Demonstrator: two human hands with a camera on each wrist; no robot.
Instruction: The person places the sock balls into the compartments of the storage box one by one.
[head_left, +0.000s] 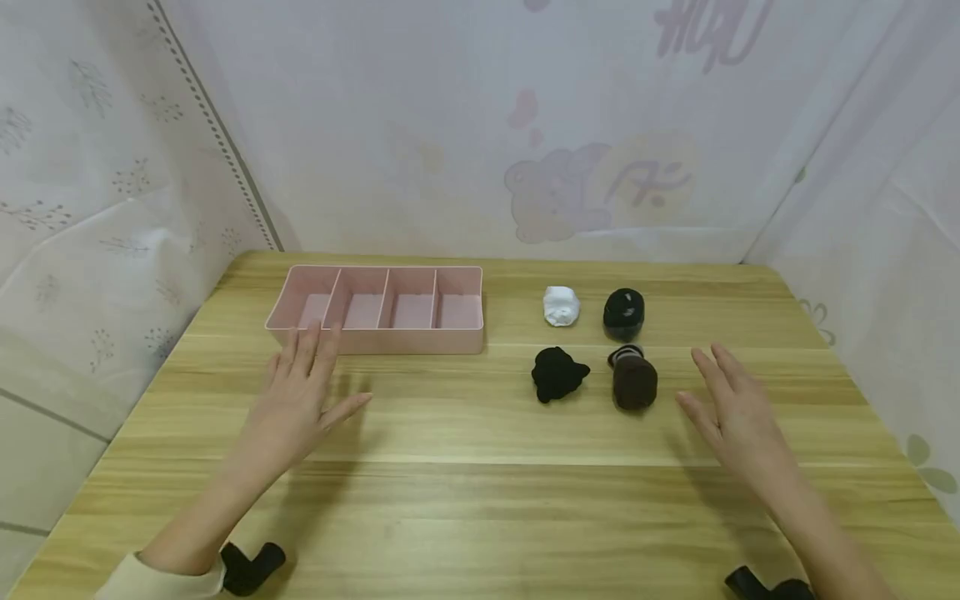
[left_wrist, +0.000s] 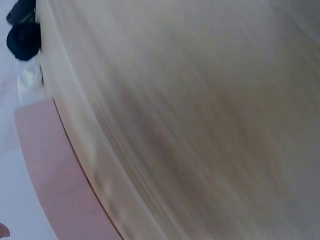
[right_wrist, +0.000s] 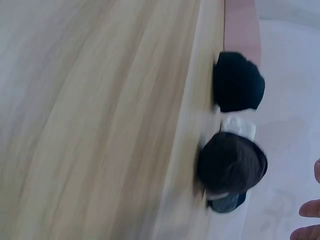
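Observation:
My left hand hovers with spread fingers at the front left of a pink divided box, its fingertips overlapping the front rim in the head view. My right hand is held over the table, fingers apart, to the right of a dark brown rolled bundle with a grey striped end. Beside that bundle lies a lumpy black cloth bundle. Behind them sit a white crumpled bundle and a glossy black one. Neither hand holds anything. Whether these bundles are socks, I cannot tell.
The wooden table ends at a pale printed curtain behind, with more cloth along both sides. Black curved pieces show near both wrists. Pink walls split the box into several compartments.

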